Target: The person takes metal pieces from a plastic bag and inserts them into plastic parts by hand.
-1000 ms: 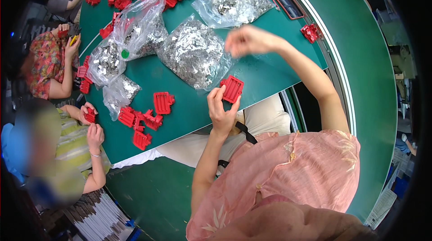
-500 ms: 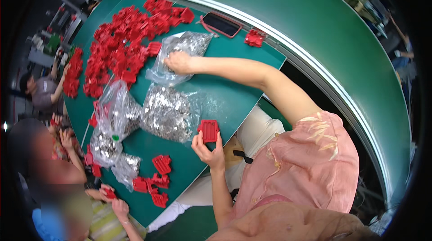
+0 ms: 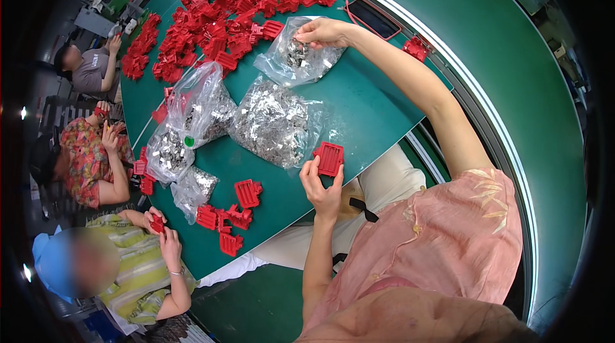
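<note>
My left hand [image 3: 322,191] grips a red slotted plastic block [image 3: 330,158] by its lower edges, close to the table's near edge. At the far end of my reach, my right hand [image 3: 325,32] is at an opened clear plastic bag [image 3: 291,73] of small shiny metal pieces. Its thumb and fingers are pinched together over the contents; whatever they hold is too small to make out. Between my hands lies another clear bag [image 3: 272,122] full of the same metal pieces.
A large heap of red plastic blocks [image 3: 224,13] covers the far left of the green table [image 3: 378,87]. More filled bags [image 3: 170,154] and several loose red blocks [image 3: 248,194] lie leftward. A phone [image 3: 375,17] rests by the rail. Co-workers [image 3: 128,260] sit along the left side.
The whole view has shifted, so the table appears higher and further right. My right hand has lifted from inside the bag, its fingers now pinched. My left hand still holds the red block.
</note>
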Motion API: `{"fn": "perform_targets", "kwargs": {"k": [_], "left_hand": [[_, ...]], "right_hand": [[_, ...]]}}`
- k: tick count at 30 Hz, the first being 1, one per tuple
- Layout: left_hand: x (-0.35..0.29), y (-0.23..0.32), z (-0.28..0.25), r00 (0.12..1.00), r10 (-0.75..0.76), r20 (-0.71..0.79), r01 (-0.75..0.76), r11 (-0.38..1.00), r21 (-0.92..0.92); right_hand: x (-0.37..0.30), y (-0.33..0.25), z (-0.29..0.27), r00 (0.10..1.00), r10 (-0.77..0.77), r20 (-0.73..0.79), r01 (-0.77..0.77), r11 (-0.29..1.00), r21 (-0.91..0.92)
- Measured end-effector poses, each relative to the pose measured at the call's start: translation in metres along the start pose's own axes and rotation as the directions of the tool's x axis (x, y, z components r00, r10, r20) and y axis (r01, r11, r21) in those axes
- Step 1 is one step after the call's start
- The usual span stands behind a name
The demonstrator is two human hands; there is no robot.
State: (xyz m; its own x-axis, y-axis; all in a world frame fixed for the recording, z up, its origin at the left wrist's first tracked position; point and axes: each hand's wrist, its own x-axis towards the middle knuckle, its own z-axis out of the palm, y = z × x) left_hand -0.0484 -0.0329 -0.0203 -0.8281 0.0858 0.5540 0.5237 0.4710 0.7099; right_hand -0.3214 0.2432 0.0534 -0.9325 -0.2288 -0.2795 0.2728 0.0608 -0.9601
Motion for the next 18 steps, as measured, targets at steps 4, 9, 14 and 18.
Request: {"fn": "perform_targets", "kwargs": {"k": [4, 9, 14, 18], "left_hand": [[-0.001, 0.002, -0.002, 1.000, 0.009, 0.007, -0.009, 1.000, 0.024], [-0.003, 0.004, -0.001, 0.998, 0.052, 0.047, -0.053, 0.999, 0.010], [-0.006, -0.005, -0.002, 0.999, -0.010, 0.039, 0.009, 1.000, 0.023], [-0.003, 0.000, -0.001, 0.999, 0.008, 0.051, -0.010, 1.000, 0.030]], "right_hand": [[-0.056, 0.011, 0.013, 0.979, -0.065, 0.194, 0.049, 0.995, 0.087], [-0.112, 0.055, 0.029, 0.990, -0.065, 0.127, 0.111, 0.914, -0.391], [-0.125, 0.056, 0.053, 0.949, -0.312, 0.052, 0.266, 0.698, -0.665], [-0.136, 0.054, 0.037, 0.915, -0.400, -0.043, 0.261, 0.672, -0.693]]}}
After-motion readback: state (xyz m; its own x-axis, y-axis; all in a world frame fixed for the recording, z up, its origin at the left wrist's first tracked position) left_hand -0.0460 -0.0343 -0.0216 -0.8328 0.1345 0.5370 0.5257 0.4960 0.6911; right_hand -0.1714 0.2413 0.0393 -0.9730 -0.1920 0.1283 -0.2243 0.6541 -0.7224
